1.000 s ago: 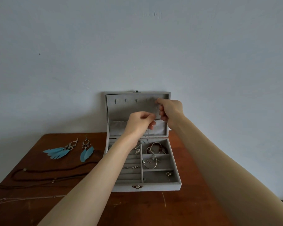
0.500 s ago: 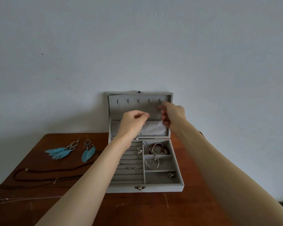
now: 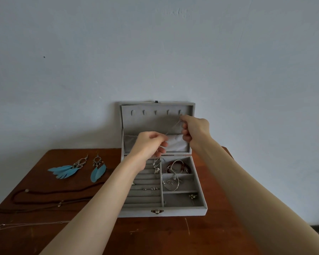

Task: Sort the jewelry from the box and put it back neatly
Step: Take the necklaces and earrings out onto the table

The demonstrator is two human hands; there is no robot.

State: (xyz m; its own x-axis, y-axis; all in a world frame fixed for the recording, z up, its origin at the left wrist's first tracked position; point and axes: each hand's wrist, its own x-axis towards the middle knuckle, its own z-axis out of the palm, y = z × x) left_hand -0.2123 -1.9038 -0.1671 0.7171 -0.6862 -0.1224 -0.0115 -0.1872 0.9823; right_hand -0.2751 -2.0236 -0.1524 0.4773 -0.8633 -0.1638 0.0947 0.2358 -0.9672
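Observation:
A grey velvet jewelry box [image 3: 201, 196] stands open on the table, its lid upright against the wall. Both my hands hold a thin silver chain necklace [image 3: 172, 127] in front of the lid. My right hand [image 3: 195, 129] pinches one end at the rightmost lid hook [image 3: 180, 112]. My left hand [image 3: 149, 144] pinches the chain lower down, and a small pendant [image 3: 156, 162] dangles below it over the ring rolls. Bracelets [image 3: 177, 167], a silver bangle [image 3: 170, 183] and small earrings lie in the compartments.
On the brown wooden table [image 3: 155, 236], left of the box, lie two blue feather earrings [image 3: 81, 170], a dark cord necklace [image 3: 44, 197] and a thin silver chain [image 3: 26, 224]. A pale wall stands right behind the box. The table's right edge is close to the box.
My right hand has drawn the chain end up to the rightmost hook of the lid. My left hand stays near the lid pocket and the chain now runs taut between my hands.

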